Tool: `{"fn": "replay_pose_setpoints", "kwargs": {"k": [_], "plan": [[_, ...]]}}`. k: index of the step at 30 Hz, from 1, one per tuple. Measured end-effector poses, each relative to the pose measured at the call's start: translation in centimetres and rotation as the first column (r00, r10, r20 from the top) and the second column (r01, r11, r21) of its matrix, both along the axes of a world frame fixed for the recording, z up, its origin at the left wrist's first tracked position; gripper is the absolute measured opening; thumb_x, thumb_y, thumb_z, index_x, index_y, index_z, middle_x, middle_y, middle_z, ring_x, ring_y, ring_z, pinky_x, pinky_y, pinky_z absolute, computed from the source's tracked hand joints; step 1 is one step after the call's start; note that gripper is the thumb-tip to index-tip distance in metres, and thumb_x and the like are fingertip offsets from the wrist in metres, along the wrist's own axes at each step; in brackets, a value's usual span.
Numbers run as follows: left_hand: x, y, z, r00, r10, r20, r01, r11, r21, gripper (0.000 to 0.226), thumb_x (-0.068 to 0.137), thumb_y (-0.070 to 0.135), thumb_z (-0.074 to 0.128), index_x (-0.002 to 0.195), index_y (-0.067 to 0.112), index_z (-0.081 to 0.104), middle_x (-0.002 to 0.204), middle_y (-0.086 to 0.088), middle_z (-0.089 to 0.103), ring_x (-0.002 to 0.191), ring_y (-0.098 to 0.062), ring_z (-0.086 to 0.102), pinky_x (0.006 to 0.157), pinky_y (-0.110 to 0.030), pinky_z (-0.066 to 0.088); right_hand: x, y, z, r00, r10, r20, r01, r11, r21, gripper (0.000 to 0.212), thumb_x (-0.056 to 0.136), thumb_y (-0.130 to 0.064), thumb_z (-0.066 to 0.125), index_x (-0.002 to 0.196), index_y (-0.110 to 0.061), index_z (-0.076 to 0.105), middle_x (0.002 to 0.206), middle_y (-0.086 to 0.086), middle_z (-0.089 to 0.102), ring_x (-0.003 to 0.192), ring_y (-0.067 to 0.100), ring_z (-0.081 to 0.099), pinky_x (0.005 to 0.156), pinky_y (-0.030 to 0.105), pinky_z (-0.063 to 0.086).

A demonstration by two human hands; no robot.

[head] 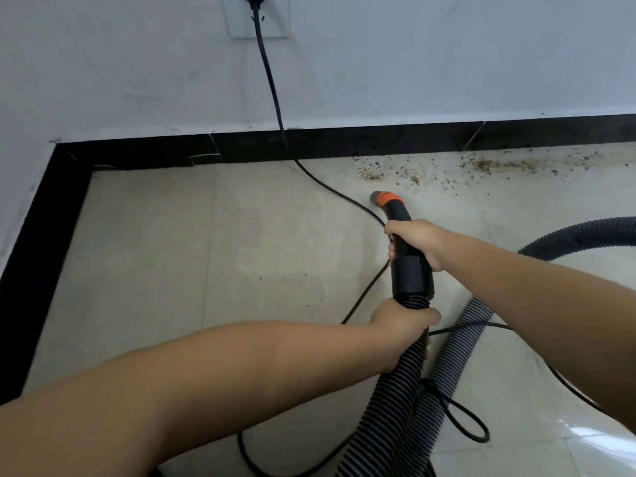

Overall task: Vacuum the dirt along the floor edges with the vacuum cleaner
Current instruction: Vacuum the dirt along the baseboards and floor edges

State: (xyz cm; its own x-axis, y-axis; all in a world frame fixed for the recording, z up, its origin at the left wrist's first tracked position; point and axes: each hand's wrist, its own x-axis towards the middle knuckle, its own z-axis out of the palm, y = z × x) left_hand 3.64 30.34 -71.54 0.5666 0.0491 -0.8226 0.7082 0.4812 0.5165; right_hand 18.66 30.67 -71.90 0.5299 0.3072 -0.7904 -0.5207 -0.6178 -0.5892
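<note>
Two bare hands grip one vacuum hose (pixel 395 390): left hand (pixel 404 325) wraps its ribbing, right hand (pixel 418 241) the nozzle (pixel 390 204), short of dirt (pixel 447 168) along the floor's baseboard (pixel 344 141). One cord (pixel 272 87) crosses.

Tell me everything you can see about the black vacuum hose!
The vacuum hose is a black, ribbed tube that looks like bendy plastic. It ends in a smooth black cuff and a curved handle pipe with an orange collar and grey nozzle tip, aimed down near the dirt by the black baseboard. The right hand grips the smooth pipe; the left hand grips the ribbed part. More hose loops across the tile floor, lying among the power cord.
</note>
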Motion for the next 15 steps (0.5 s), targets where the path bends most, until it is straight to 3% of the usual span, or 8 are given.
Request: {"fn": "replay_pose_setpoints", "kwargs": {"k": [4,8,15], "plan": [[0.4,-3.3,0.1,0.999,0.047,-0.003,-0.047,0.998,0.037,0.012,0.079,0.010,0.064,0.080,0.012,0.052,0.047,-0.001,0.054,0.039,-0.017,0.051,0.045,-0.025,0.047,0.5,-2.4,-0.4,0.999,0.047,-0.003,-0.047,0.999,0.006,0.019,0.085,-0.015,0.061,0.097,-0.005,0.050,0.049,0.006,0.058,0.041,0.018,0.057,0.054,0.031,0.054],[0.9,-5.4,0.0,0.999,0.052,0.006,-0.053,0.993,0.103,0.012,0.080,0.011,0.064,0.081,0.012,0.053,0.057,-0.006,0.055,0.040,-0.019,0.051,0.041,-0.023,0.045,0.7,-4.5,-0.6,0.999,-0.003,0.043,0.002,0.999,0.035,0.011,0.086,-0.010,0.059,0.085,-0.007,0.048,0.051,0.009,0.054,0.037,0.018,0.054,0.043,0.026,0.051],[1.1,-7.4,-0.2,0.998,-0.070,-0.003,0.070,0.990,0.123,0.009,0.081,0.012,0.062,0.081,0.013,0.054,0.060,-0.006,0.054,0.041,-0.017,0.050,0.042,-0.023,0.045,1.1,-8.1,-0.9,0.994,-0.097,0.059,0.096,0.995,0.024,0.012,0.086,-0.013,0.059,0.086,-0.006,0.049,0.045,0.006,0.057,0.038,0.018,0.056,0.045,0.027,0.051]]}}
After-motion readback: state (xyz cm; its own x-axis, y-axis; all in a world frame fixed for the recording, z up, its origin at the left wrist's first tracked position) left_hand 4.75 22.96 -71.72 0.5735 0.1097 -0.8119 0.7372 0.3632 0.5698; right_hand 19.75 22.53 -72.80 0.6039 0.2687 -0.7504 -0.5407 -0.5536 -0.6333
